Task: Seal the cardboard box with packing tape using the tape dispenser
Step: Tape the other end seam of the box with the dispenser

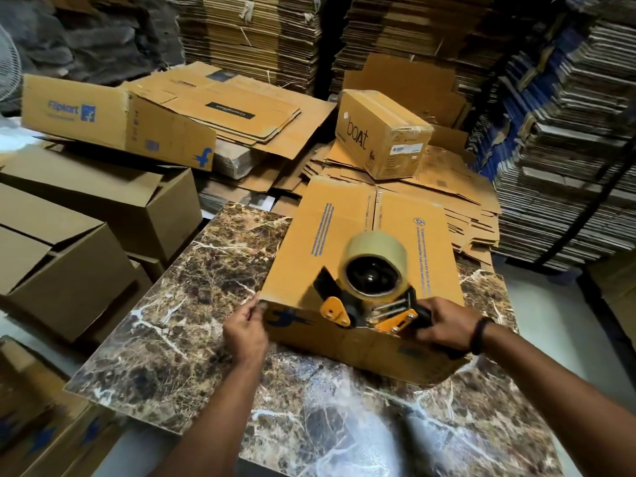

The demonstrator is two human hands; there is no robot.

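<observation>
A brown cardboard box (330,242) with blue print lies on the marble table (192,280), its top flaps closed along a centre seam. A black and orange tape dispenser (370,297) with a roll of clear tape sits at the box's near top edge, over the seam. My right hand (444,325) grips the dispenser's handle at the right. My left hand (246,330) holds the box's near left corner, thumb on the top edge.
A sealed "boat" box (382,132) rests on flattened cartons beyond the table. Open brown boxes (86,215) stand at the left, a Flipkart carton (117,122) behind them. Tall stacks of flat cardboard (564,149) wall in the right and back.
</observation>
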